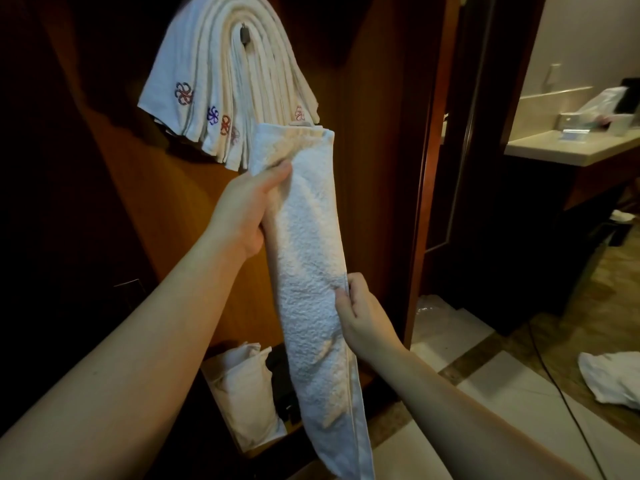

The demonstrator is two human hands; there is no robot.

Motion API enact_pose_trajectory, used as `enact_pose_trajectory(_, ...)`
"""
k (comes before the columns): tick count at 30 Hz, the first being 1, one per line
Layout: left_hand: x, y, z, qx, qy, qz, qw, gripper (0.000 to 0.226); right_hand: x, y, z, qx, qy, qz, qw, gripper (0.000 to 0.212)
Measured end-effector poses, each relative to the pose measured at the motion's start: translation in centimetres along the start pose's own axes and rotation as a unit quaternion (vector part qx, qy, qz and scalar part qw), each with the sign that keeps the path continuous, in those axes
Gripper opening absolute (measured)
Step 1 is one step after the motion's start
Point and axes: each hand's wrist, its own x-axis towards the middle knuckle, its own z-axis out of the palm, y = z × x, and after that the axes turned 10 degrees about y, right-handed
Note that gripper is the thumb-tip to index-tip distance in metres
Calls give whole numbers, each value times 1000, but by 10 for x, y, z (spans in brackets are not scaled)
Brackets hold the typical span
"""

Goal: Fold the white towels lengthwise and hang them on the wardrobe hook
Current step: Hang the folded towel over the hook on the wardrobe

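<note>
A dark wooden wardrobe (363,98) fills most of the view, its inner panel lit orange-brown. To the right, a pale counter (568,147) is seen through a doorway, with small blurred items on it, and a tiled floor (502,393) spreads below, where a crumpled white cloth (613,379) lies beside a thin dark cable (568,403).

High on the wardrobe panel, a thick bundle of hung towels (235,88) is draped over a metal hook (245,35) — the layers fan downward, and small embroidered emblems in red and blue are shown near their lower edges.

In front of these, a long white towel (311,265) is held upright and slightly tilted, folded into a narrow strip; its top end sits just below the hung bundle, overlapping its lower edge in the picture, and its lower end runs out of the frame.

At the foot of the wardrobe, a pale bag or pillow-like bundle (242,393) is propped against something dark.

The upper part of the strip is gripped by the left hand (242,213), the thumb laid across the front. Lower down, the right edge of the strip is pinched by the right hand (360,313) — fingers curled onto the hem.
</note>
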Motion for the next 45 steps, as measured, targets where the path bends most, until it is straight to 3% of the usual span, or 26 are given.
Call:
enact_pose_trajectory(7, 3, 4, -1, -113, -33, -67, 991, 39, 10, 10, 3, 141, 62, 91, 984, 10)
enact_pose_trajectory(9, 6, 4, -2, -135, -22, -77, 988, 37, 15, 12, -2, 162, 24, 117, 980, 36)
enact_pose_trajectory(12, 13, 3, -4, -155, -19, -87, 984, 37, 25, 13, -13, 164, -107, 170, 966, 103)
enact_pose_trajectory(13, 15, 2, -3, -154, -22, -94, 983, 38, 30, 14, -18, 189, -158, 200, 948, 104)
enact_pose_trajectory(16, 23, 0, 0, -129, -27, -116, 984, 39, 43, 11, -33, 173, -315, 243, 901, 55)
enact_pose_trajectory(18, 30, -1, 2, -109, -7, -127, 986, 39, 48, 9, -41, 151, -380, 236, 881, 42)
enact_pose_trajectory(22, 52, -7, 4, -70, 70, -157, 982, 29, 48, 5, -42, 174, -364, 232, 885, 31)
enact_pose_trajectory(24, 62, -12, 5, -62, 98, -183, 976, 30, 45, 5, -40, 240, -329, 270, 873, 37)
enact_pose_trajectory(26, 69, -18, 6, -38, 114, -213, 970, 30, 41, 14, -39, 325, -315, 315, 834, 60)
enact_pose_trajectory(30, 82, -31, 9, -15, 143, -243, 959, 37, 28, 27, -40, 366, -373, 362, 772, 90)
enact_pose_trajectory(35, 97, -49, 5, 27, 148, -257, 955, 53, 30, 21, -51, 279, -434, 339, 787, 91)
enact_pose_trajectory(38, 96, -63, 4, 71, 120, -252, 958, 53, 40, 6, -59, 229, -455, 303, 806, 78)
enact_pose_trajectory(41, 90, -78, 4, 100, 85, -236, 963, 52, 51, -13, -68, 246, -439, 284, 816, 57)
enact_pose_trajectory(45, 74, -99, -1, 108, 27, -295, 949, 32, 74, -40, -74, 294, -389, 229, 843, 45)
